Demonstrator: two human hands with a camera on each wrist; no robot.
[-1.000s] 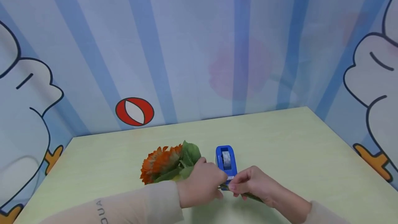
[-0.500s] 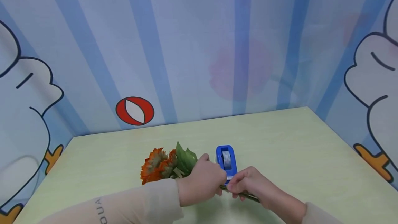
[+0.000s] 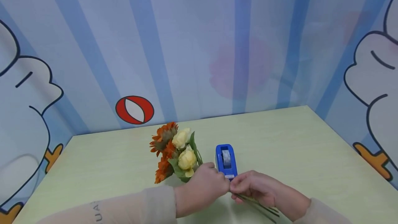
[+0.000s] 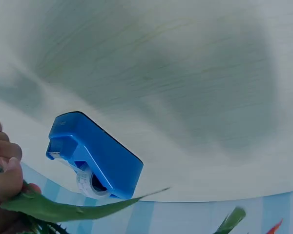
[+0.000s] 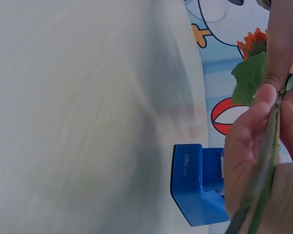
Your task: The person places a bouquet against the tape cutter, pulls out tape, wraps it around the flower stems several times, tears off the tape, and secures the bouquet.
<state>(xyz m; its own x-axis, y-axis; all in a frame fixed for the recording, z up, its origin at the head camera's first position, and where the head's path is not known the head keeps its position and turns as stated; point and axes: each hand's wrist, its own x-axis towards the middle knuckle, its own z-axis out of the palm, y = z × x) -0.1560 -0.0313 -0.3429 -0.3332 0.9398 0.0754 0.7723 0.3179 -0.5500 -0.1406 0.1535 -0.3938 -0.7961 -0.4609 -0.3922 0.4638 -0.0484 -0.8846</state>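
My left hand point(image 3: 205, 186) grips a bunch of flowers by its stems, with orange blooms point(image 3: 163, 169), pale yellow blooms point(image 3: 187, 159) and green leaves standing out beyond the fist. Just to the right, my right hand point(image 3: 259, 186) pinches the same stems point(image 3: 253, 201) between thumb and fingers, close against the left hand. The lower stem ends stick out past the right palm, and the right wrist view shows them running along it. Behind both hands stands a blue tape dispenser point(image 3: 220, 166) with a roll of clear tape point(image 3: 226, 159). In the left wrist view a long leaf point(image 4: 63, 207) juts from the bunch.
A pale yellow-green table point(image 3: 280, 141) lies beneath the hands. Printed cloth walls point(image 3: 192, 61) with blue stripes and cartoon ducks enclose it at the back and sides.
The blooms have swung upward and turned, so yellow ones now show beside the orange. The stem ends have moved lower right. Both hands stay together on the stems; the dispenser has not moved.
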